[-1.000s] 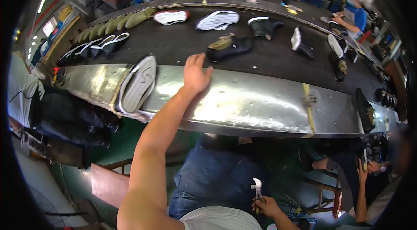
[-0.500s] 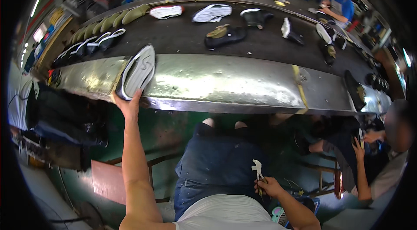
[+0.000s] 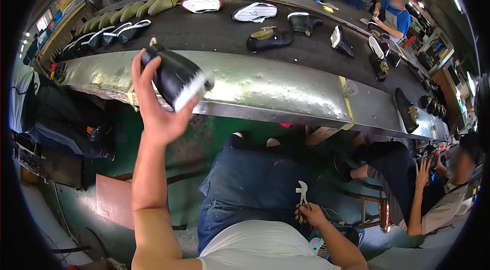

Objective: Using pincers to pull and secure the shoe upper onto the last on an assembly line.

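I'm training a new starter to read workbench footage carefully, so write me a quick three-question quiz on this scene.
1. Where is the metal-headed tool?
A) on the metal ledge
B) in the right hand
C) on the floor

2. True or false: the left hand is empty.

3. Fill in the colour: on the dark surface, beyond the row of dark shoes with white edges, lies a row of ____ shoes.

Key
1. B; the fingers wrap its handles.
2. False; it grips a black shoe.
3. Olive green.
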A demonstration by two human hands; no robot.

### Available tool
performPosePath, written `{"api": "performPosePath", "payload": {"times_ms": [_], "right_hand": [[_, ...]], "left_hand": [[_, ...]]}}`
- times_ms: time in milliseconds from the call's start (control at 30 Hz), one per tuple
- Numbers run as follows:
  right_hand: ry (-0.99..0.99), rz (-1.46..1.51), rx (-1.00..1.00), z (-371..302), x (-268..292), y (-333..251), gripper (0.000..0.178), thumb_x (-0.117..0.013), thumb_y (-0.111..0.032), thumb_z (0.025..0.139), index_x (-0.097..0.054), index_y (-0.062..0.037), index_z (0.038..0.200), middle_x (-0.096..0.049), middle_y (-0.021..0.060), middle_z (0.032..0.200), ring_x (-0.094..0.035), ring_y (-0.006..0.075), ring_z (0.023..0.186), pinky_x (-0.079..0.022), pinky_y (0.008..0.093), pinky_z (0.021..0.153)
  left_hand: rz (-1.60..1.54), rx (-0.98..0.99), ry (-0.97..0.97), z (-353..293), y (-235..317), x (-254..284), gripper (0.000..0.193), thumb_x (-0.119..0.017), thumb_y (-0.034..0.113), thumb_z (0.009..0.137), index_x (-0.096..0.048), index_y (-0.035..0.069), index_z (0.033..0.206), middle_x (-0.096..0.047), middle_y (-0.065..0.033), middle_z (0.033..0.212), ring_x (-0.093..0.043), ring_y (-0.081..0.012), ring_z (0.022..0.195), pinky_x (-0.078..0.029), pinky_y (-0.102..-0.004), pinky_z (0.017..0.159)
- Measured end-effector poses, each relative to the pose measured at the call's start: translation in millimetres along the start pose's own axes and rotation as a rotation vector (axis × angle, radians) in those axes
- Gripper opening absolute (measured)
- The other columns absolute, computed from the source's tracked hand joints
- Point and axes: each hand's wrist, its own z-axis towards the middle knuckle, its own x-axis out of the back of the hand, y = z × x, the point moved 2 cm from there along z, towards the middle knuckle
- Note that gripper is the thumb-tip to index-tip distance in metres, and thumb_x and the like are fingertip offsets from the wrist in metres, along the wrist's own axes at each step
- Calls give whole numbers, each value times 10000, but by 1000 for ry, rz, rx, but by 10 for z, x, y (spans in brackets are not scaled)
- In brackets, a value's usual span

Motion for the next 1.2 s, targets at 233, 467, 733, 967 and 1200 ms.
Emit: {"api": "performPosePath", "payload": {"times_ms": [233, 467, 733, 967, 1200], "right_hand": [[23, -82, -23, 20, -27, -3, 242, -543, -171, 1028, -585, 20, 1171, -698, 96, 928, -699, 163, 760, -482, 245, 541], [-5, -74, -145, -39, -135, -140, 283, -562, -176, 1015, -574, 34, 1204, -698, 96, 967, -693, 181, 833, -528, 293, 646], [110, -272, 16, -297, -228, -1304, 310, -609, -155, 972, -575, 8, 1233, -670, 84, 958, -663, 177, 862, -540, 337, 792], [340, 16, 353, 672, 47, -3806, 285, -539, -226, 1030, -582, -18, 1220, -662, 69, 874, -674, 173, 717, -555, 274, 581], [288, 216, 338, 2725, 987, -5217, 193, -483, -164, 1041, -556, 12, 1070, -667, 132, 964, -689, 277, 927, -587, 396, 857]], "left_hand": [[-898, 492, -301, -1050, 292, -304, 839, -829, 324, 746, -454, 19, 1433, -355, -244, 1508, -354, -330, 1416, -255, -428, 1163], [-1055, 962, -918, -2799, 451, -1938, 539, -743, 258, 902, -536, 112, 1378, -487, -132, 1398, -490, -219, 1269, -405, -362, 1067], [-1220, 1435, -888, -3357, 66, -2638, 525, -729, 270, 918, -534, 110, 1378, -621, -76, 1223, -587, -179, 1117, -490, -334, 961], [-1248, 1481, -993, -2995, -196, -2766, 620, -749, 354, 899, -532, 33, 1383, -601, -115, 1324, -582, -239, 1183, -458, -357, 1006], [-1508, 1526, -807, -3776, -597, -3383, 552, -507, 373, 1033, -448, 34, 1465, -432, -112, 1530, -409, -249, 1394, -315, -354, 1165]]}}
